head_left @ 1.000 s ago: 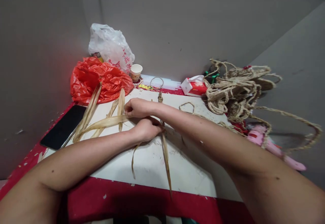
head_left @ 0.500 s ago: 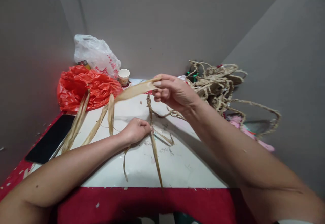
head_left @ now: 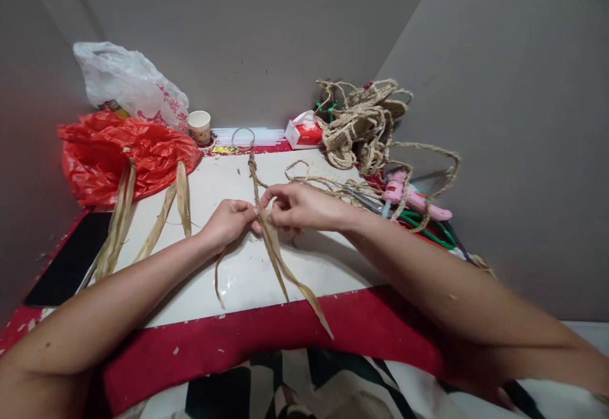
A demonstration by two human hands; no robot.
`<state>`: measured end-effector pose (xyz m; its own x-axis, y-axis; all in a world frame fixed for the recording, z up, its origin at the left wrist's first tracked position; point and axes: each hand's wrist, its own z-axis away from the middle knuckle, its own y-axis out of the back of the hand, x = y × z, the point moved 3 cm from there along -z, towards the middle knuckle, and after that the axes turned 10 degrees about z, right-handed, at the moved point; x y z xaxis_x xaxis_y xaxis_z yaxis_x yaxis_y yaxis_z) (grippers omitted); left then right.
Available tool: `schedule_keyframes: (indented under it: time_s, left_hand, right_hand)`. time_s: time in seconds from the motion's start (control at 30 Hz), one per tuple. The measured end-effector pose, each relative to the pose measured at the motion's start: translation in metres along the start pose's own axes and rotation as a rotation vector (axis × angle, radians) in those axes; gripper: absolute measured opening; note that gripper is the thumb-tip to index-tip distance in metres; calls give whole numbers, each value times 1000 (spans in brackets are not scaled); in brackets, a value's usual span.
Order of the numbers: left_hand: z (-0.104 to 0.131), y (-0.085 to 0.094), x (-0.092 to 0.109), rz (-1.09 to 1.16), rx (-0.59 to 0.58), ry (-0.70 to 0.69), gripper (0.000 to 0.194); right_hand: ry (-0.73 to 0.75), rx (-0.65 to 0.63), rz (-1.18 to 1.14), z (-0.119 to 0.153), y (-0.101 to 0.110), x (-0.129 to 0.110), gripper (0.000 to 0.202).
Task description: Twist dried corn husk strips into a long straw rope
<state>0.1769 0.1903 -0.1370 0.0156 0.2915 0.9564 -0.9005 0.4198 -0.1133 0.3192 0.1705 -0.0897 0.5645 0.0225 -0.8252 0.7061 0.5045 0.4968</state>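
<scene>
My left hand (head_left: 233, 221) pinches a thin twisted cord (head_left: 254, 175) of dried plant fibre above the white board (head_left: 200, 298). Against it, my right hand (head_left: 302, 206) closes its fingers on the top of a dried leaf strip (head_left: 304, 289). That strip trails toward the board's front edge beside a narrower one. Another thin piece (head_left: 219, 283) hangs below my left hand. Loose dried strips (head_left: 117, 222) lie at the left, partly on a red plastic bag (head_left: 104, 153). The exact join between my fingertips is hidden.
A black phone (head_left: 66, 257) lies at the left. Behind stand a paper cup (head_left: 198, 128) and a red tissue box (head_left: 303, 132). Coiled braided rope (head_left: 364, 124) is heaped at the back right, near scissors (head_left: 364, 202) and a pink tool (head_left: 413, 198).
My right hand has come down from the left-hand strips, carrying one strip to the cord at my left hand. The strip now hangs toward me. The view has shifted right.
</scene>
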Motion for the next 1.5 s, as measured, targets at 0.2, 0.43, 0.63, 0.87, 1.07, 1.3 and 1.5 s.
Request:
schedule_keyframes:
  time_s: [0.2,0.43,0.63,0.87,1.07,1.3,1.5]
  left_hand:
    - [-1,-1,-4,108,34,-56,16]
    - [-2,-1,-3,96,36,6,20]
    - [0,-4,-4,53,92,-47,16]
    - [-3,-4,-9,31,56,-126,25]
    - [-4,-1,-11,-7,86,-160,22]
    - [-2,-2,-9,-75,115,-179,22]
    - [-2,-3,-7,-93,149,-193,21]
  right_hand:
    - [82,-214,-299,-5,-23,7,32]
    - [46,-28,-310,1,-26,16,35]
    - [112,247,-313,1,-38,15,32]
    - [44,295,-408,2,-37,17,25]
    - [-99,182,-311,6,-38,19,35]
    - [-95,128,-427,2,-50,22,15]
    - [-123,127,-414,0,-49,23,18]
